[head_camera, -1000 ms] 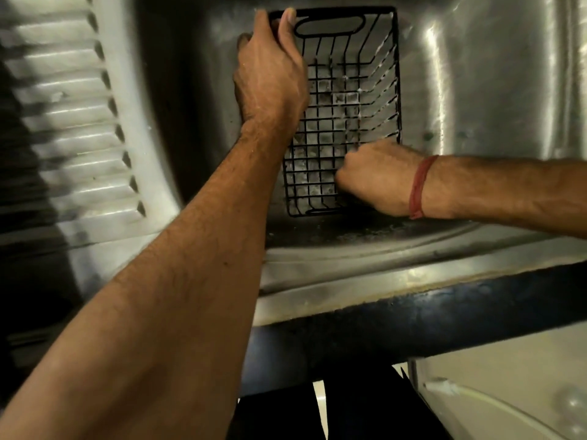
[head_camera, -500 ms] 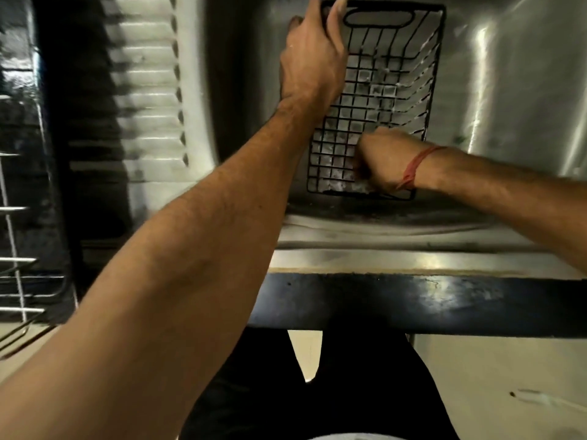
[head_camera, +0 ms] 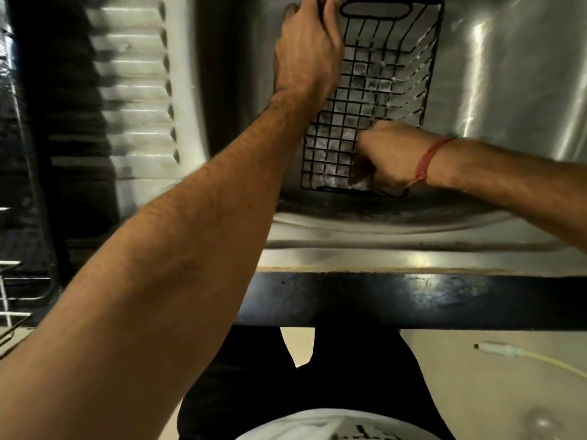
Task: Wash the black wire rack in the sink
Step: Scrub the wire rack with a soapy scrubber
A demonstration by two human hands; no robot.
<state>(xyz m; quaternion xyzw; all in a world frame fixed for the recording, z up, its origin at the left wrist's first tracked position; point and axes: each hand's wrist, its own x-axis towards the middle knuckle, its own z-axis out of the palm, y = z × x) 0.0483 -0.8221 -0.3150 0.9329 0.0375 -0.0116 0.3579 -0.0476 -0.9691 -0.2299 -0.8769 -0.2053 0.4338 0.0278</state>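
Left hand [head_camera: 309,55] grips far rim of black wire rack [head_camera: 390,90] in steel sink [head_camera: 508,90], right hand [head_camera: 386,158] clenched on something unclear, pressed against soapy grid.

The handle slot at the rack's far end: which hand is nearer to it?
Left. The left hand grips the black wire rack beside its handle slot; the right hand works at the near end.

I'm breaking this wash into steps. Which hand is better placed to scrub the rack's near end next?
Right, probably. The right hand is already curled inside the rack at its near end, apparently on a scrubber. The left hand grips the far rim, steadying the rack in the sink.
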